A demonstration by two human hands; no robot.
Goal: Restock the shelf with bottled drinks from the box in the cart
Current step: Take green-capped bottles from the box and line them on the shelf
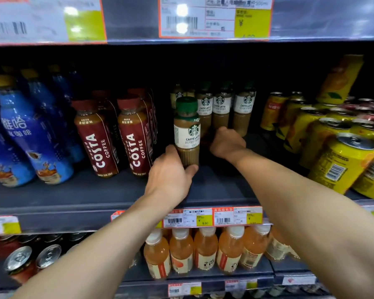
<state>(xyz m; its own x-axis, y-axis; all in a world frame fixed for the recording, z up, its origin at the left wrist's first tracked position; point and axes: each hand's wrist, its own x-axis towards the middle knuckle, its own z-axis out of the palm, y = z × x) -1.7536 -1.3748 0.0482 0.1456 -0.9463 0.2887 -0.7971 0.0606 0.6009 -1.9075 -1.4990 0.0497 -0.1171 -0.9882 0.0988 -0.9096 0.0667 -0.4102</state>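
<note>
The left hand (171, 171) had its fingers curled round the base of a Caffe Latte bottle (187, 130), which stood upright mid-shelf (73, 190). At the bottle's 3 o'clock the right hand (227, 142) reached toward the back-row latte bottles (221, 106). Its fingers were hidden, so their hold could not be told.

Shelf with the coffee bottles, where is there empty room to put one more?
Bare shelf lies between the front latte bottle, held by the left hand, and the yellow cans, before the back latte row. Another free strip runs before the Costa bottles. The cans side is crowded.
</note>
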